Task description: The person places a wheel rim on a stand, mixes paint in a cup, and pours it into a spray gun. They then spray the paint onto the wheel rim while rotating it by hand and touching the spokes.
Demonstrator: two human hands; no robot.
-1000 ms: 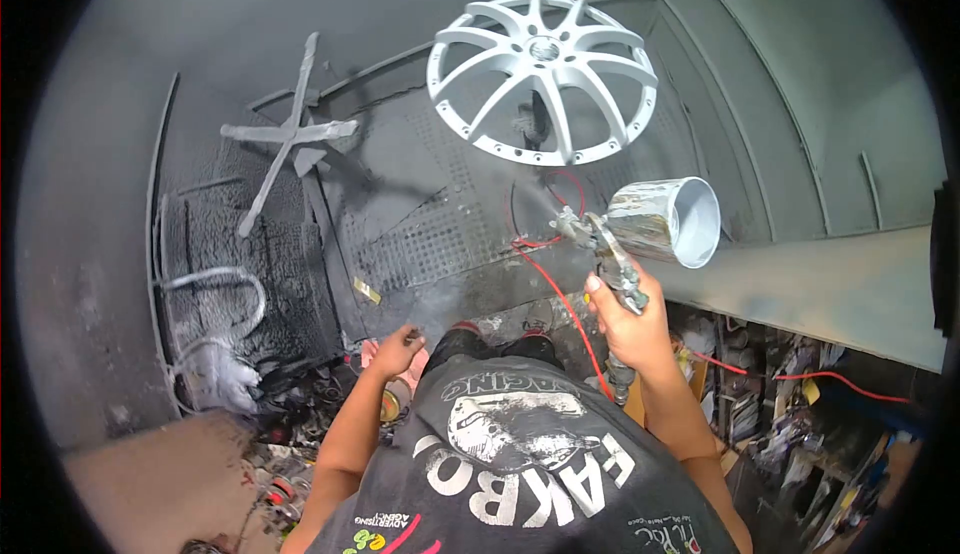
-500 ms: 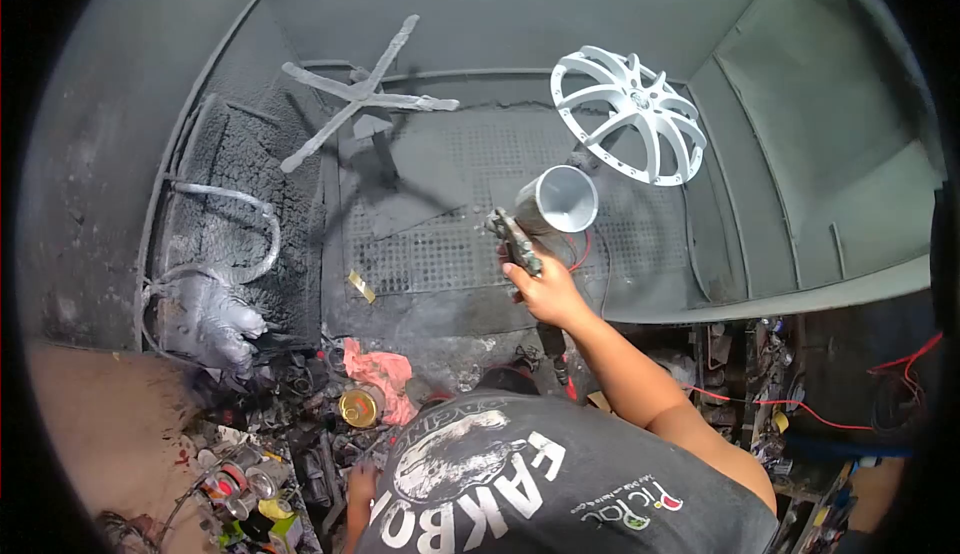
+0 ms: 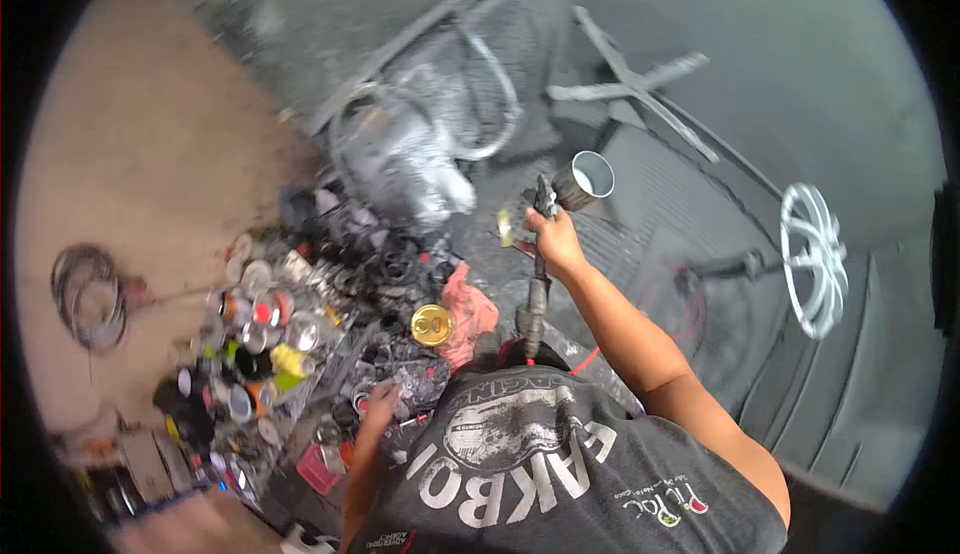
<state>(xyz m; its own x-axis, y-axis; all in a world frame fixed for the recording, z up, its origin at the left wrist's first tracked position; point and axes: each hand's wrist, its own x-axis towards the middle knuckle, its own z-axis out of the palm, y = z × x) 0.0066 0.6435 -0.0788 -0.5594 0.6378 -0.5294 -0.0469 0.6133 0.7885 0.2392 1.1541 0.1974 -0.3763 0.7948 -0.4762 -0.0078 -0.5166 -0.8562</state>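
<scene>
In the head view my right hand is wrapped around the grip of a spray gun. The gun's cup faces up, with whitish liquid low inside it. A hose fitting runs down from the handle toward my body. My left hand reaches over the cluttered bench at my left side, fingers stretched out among small paint-stained items. Above it, a gold-topped can stands against a crumpled pink cloth.
A white wheel rim is mounted on a stand at the right. A grey cross-shaped stand is at the back. Silvery wrapped material and a hose lie ahead-left. Several cans and jars crowd the bench. A cable coil lies far left.
My view has swung left toward the bench, so the wheel rim now sits farther right. My left hand has come up over the bench items. The spray gun stays in my right hand.
</scene>
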